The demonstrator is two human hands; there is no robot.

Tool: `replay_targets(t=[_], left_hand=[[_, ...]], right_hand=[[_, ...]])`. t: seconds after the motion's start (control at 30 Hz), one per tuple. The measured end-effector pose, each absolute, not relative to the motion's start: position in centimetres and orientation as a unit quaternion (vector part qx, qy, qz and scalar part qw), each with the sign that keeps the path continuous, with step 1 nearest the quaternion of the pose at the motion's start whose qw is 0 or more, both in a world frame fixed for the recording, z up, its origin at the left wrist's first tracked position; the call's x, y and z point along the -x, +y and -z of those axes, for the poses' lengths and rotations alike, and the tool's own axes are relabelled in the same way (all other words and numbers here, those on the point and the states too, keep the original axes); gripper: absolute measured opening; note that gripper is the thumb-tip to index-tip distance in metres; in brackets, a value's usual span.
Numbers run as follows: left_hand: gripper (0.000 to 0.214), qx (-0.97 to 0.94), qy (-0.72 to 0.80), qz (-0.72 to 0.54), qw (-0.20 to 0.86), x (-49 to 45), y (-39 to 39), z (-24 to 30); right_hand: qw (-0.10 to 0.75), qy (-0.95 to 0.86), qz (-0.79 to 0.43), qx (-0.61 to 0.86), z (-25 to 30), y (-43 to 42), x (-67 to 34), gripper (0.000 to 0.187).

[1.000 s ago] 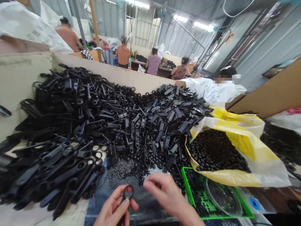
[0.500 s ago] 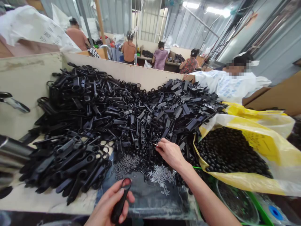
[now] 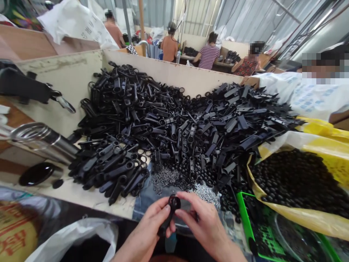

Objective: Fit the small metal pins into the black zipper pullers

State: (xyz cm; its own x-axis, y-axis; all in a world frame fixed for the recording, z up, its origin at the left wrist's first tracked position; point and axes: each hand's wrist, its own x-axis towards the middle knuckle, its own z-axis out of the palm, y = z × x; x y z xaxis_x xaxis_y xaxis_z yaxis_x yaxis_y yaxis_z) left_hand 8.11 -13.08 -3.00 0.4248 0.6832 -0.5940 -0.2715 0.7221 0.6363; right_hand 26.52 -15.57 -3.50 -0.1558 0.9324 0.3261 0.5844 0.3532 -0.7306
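My left hand (image 3: 152,223) is closed around a black plastic handle (image 3: 167,222), holding it tilted with its ring end upward. The thumb lies along the handle just below the ring. My right hand (image 3: 205,218) is at the ring end, with index finger and thumb closed on the ring's rim. Whether a small part is also between those fingers is hidden. Just beyond the hands lie a heap of silvery pins (image 3: 207,193), a heap of grey screw-like pieces (image 3: 165,178) and scattered black beads (image 3: 209,171).
A large pile of black handles (image 3: 152,112) fills the walled bench, with flat black pieces (image 3: 242,112) at right. A yellow-white bag (image 3: 289,207) holds black beads beside a green tray (image 3: 247,222). At left are a metal cylinder (image 3: 58,142) and a white sack (image 3: 109,233). Several people work beyond.
My right hand has come back from the parts pile, where it held a thin pale piece, to the ring of the handle. My left hand still holds the handle. The view has turned left.
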Motion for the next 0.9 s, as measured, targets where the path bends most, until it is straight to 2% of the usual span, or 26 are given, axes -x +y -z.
replay_targets(t=[0.07, 0.2, 0.5, 0.73, 0.9], left_hand=[[0.059, -0.239, 0.462, -0.299, 0.8, -7.9, -13.5, 3.8], [0.074, -0.253, 0.485, -0.294, 0.784, -7.8, -13.9, 4.6], [0.086, -0.29, 0.498, -0.244, 0.78, -7.6, -13.6, 2.8], [0.067, -0.352, 0.469, -0.221, 0.779, -7.2, -13.7, 3.1], [0.056, -0.399, 0.484, -0.19, 0.755, -6.8, -13.7, 3.0]], right_hand=[[0.386, -0.749, -0.185, 0.506, 4.0, -15.6, -26.0, 0.034], [0.38, -0.764, -0.159, 0.496, 4.3, -15.4, -26.0, 0.03], [0.38, -0.763, -0.161, 0.497, 3.8, -15.7, -26.1, 0.028], [0.324, -0.813, -0.146, 0.461, 3.8, -15.8, -26.5, 0.035], [0.279, -0.842, -0.147, 0.438, 3.2, -15.8, -26.9, 0.034]])
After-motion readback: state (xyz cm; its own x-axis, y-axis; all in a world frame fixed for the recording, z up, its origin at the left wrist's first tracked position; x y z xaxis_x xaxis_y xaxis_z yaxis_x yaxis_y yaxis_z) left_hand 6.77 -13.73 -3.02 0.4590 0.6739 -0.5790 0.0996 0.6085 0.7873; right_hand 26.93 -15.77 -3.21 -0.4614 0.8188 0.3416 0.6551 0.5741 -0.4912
